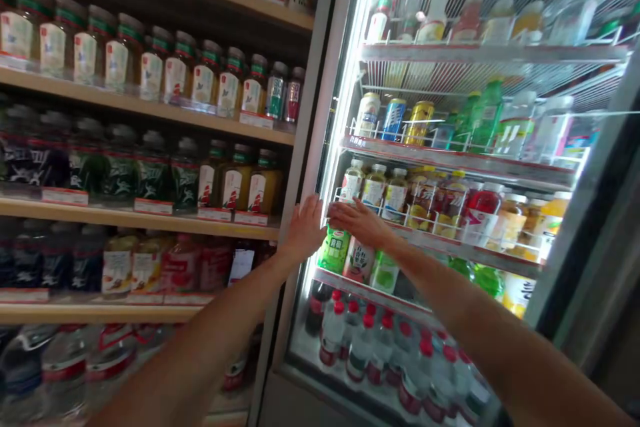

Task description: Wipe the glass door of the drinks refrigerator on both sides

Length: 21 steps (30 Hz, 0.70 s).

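My left hand [305, 230] is raised at the lit left edge of the drinks fridge [334, 107], fingers pointing up and stretched out, with nothing in it. I cannot tell whether it touches the fridge frame. Close by on the right, my right hand [363, 221] stretches its fingers leftward and also appears to hold nothing. It is in front of the green carton [334, 250] and a pink-labelled carton [359, 260], covering their tops. Just above it stand light-labelled bottles [374, 187] behind a wire rail. Whether glass lies between my hands and the drinks is unclear.
Left of the fridge, wooden shelves [150, 105] carry rows of tea bottles [117, 57], dark bottles [155, 170] and large water bottles [65, 360]. Inside the fridge are cans [394, 119] higher up and red-capped bottles [367, 343] at the bottom. A dark frame [575, 227] edges the right.
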Motion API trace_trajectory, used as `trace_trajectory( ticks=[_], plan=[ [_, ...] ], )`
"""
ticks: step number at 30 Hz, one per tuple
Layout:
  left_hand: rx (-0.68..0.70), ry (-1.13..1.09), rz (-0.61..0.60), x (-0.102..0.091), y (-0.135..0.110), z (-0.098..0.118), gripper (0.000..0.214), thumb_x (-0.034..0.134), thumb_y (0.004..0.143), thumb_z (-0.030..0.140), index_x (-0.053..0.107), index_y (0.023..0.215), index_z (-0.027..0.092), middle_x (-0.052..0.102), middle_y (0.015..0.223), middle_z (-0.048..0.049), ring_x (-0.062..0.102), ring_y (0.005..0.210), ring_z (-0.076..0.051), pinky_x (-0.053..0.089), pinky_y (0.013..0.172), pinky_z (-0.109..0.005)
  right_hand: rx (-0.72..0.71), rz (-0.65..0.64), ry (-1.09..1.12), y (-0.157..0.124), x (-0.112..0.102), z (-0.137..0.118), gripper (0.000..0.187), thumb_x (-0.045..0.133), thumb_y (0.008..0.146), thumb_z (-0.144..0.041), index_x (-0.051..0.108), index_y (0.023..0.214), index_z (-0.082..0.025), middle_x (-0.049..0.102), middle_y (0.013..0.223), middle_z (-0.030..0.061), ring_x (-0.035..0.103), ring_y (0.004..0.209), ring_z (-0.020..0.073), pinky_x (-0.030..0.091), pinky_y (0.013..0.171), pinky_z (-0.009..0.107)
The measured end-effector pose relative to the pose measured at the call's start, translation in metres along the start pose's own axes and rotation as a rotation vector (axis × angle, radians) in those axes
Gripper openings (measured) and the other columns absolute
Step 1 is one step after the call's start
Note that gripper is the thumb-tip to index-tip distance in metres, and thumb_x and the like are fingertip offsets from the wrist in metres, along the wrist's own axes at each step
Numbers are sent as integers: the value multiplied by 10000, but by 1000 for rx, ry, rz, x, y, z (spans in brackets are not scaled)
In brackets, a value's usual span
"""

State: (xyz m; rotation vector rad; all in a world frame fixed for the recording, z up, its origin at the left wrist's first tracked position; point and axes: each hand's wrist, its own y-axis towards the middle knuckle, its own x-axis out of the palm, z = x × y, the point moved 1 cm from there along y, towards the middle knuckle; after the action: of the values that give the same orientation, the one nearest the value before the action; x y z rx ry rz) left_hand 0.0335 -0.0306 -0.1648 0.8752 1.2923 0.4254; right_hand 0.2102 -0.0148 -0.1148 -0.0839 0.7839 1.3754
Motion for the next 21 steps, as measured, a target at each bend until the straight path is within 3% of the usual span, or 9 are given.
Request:
trace_trajectory(
  ticks=[2,4,6,11,13,17,19,21],
  plan=[
    [32,-19,-16,2,-1,14,603,449,832,266,290,1378,68,242,1491,-162,205,1386,-255,208,1118,-465,150,25,-49,-11,-19,25,486,427,855,-71,487,1278,-301,475,1385,-6,319,1344,194,169,1126,506],
    [76,-42,-21,2,-1,31,606,443,833,266,281,1383,70,239,1492,-164,201,1387,-254,206,1118,-466,458,92,-146,-25,-40,54,467,351,890,-88,450,1324,-229,406,1434,56,240,1376,248,113,1111,557],
    [128,-55,-5,2,1,48,604,434,835,261,277,1386,73,235,1493,-166,189,1391,-253,205,1118,-466,603,105,-198,-45,-55,71,448,313,917,-143,417,1351,-173,325,1475,95,159,1397,283,72,1103,581],
    [211,-50,32,0,14,84,619,437,840,287,262,1396,78,207,1503,-160,157,1399,-256,186,1121,-467,437,-56,-151,-108,-66,67,460,379,885,-121,462,1301,-300,432,1417,-27,266,1369,173,169,1131,474],
    [220,-50,49,-3,25,93,625,436,835,273,254,1401,82,201,1506,-153,159,1398,-256,170,1124,-467,565,-10,-202,-128,-73,73,456,373,889,-142,447,1318,-274,403,1438,1,261,1371,200,179,1113,512],
    [206,-47,111,-18,57,103,637,443,823,266,252,1405,90,194,1508,-150,173,1395,-261,171,1118,-476,1046,217,-366,-156,-94,95,486,340,897,-201,370,1382,-192,300,1488,84,217,1380,285,226,1054,574],
    [182,-47,145,-26,76,105,640,453,821,283,264,1404,98,193,1509,-146,177,1394,-266,176,1115,-478,1070,200,-387,-170,-101,100,500,339,889,-189,363,1389,-195,307,1484,88,223,1377,282,249,1050,548],
    [146,-51,176,-32,93,106,639,454,826,316,276,1402,106,185,1511,-144,183,1392,-274,182,1109,-484,947,110,-383,-185,-105,104,510,360,872,-166,383,1378,-221,334,1473,70,235,1376,257,242,1068,512]
  ],
)
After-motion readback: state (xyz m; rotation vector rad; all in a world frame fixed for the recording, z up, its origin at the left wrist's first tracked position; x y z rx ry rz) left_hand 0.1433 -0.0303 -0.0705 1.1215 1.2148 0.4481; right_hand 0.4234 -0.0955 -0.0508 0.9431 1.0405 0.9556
